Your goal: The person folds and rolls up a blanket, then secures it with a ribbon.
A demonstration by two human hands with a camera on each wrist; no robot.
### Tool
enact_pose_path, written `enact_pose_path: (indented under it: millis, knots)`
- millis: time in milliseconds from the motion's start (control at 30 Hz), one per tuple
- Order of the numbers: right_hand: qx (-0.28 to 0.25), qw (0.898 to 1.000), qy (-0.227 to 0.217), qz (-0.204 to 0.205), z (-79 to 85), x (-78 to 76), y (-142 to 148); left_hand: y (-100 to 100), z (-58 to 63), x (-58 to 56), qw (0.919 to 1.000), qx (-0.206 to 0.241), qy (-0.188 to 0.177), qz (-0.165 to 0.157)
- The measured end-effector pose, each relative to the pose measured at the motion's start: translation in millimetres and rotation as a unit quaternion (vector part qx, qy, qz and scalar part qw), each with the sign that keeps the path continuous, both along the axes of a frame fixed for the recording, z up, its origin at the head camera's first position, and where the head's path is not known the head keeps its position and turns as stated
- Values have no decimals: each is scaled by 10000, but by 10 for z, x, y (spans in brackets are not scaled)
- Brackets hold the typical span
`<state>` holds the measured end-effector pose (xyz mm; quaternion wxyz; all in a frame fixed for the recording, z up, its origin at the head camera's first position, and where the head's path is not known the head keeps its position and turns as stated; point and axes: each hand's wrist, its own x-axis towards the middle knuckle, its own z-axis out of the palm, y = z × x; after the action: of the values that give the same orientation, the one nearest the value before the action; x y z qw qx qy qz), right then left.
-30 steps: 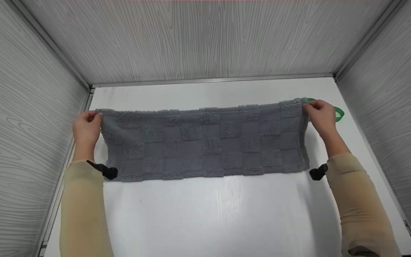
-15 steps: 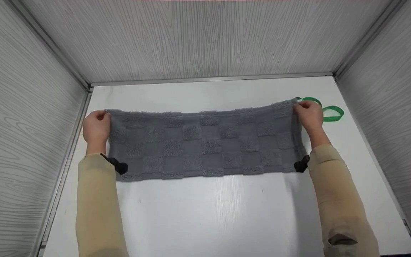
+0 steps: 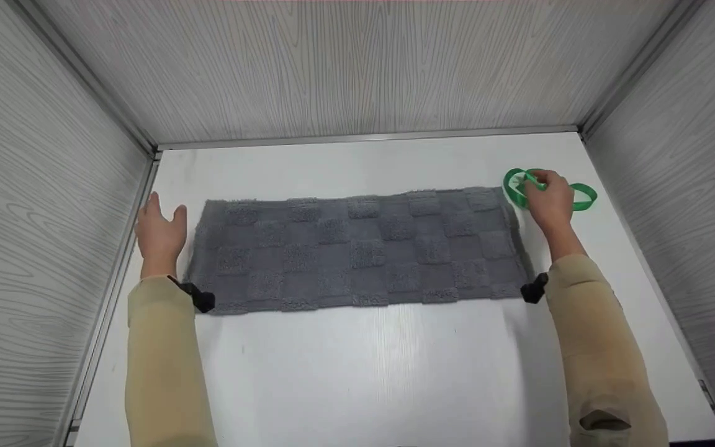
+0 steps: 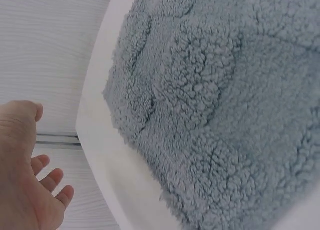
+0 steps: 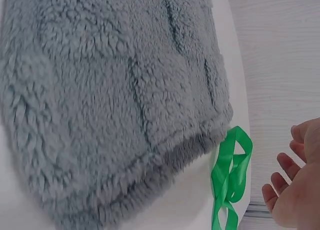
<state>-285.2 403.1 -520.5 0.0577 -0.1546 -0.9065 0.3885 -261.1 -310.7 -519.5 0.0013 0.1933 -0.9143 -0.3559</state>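
Note:
A grey plush towel [image 3: 370, 248] with a raised check pattern lies spread on the white table as a long strip. Its right edge looks layered in the right wrist view. My left hand [image 3: 161, 231] is off the towel's left end, fingers spread and holding nothing. At the other end, my right hand [image 3: 548, 197] hovers over a green ribbon [image 5: 220, 177], overlapping it in the head view. The right wrist view shows its fingers [image 5: 287, 165] loosely bent, nothing between them, apart from both ribbon and towel. The ribbon lies in loops beside the towel's far right corner.
Pale wood-grain panels enclose the white tabletop [image 3: 357, 372] at the left, back [image 3: 364, 68] and right. A metal strip runs along the table's back edge. Dark wrist cameras [image 3: 534, 288] sit at both sleeve cuffs.
Both hands have let go of the towel's far corners, and its far edge has come down onto the table. The left fingers have spread; the right hand has shifted toward the ribbon.

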Motion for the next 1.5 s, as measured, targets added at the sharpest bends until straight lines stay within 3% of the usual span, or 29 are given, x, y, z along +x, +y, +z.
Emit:
enact_pose_path:
  millis: [167,333,567,800,900,1067,1300,1500]
  knots:
    - [334,9984,100,447,2,48,57,-3,14,62,9973,-317,-217,-626]
    - [646,9883,106,1376,-11,179,85,32,41,112,9864,-729,-303,-1439]
    - [1287,9540,-585,2646,-92,434,79,162,27,270,9690,-876,-598,-2229]
    - [1752,9241,-736,3314,-186,660,1,440,-64,573,9441,-994,-1209,-2901]
    - [1827,9152,-789,3505,-241,743,-29,592,-104,704,9365,-981,-1531,-3000]
    - [1867,9049,-1068,3673,-360,820,-70,804,-221,850,9308,-812,-1978,-2964]
    - [2070,8871,-1364,3893,-479,849,-109,954,-451,935,9289,-1366,-2202,-2644]
    - [2114,8846,-1280,3956,-475,863,-109,1027,-491,936,9295,-1631,-2173,-2494]
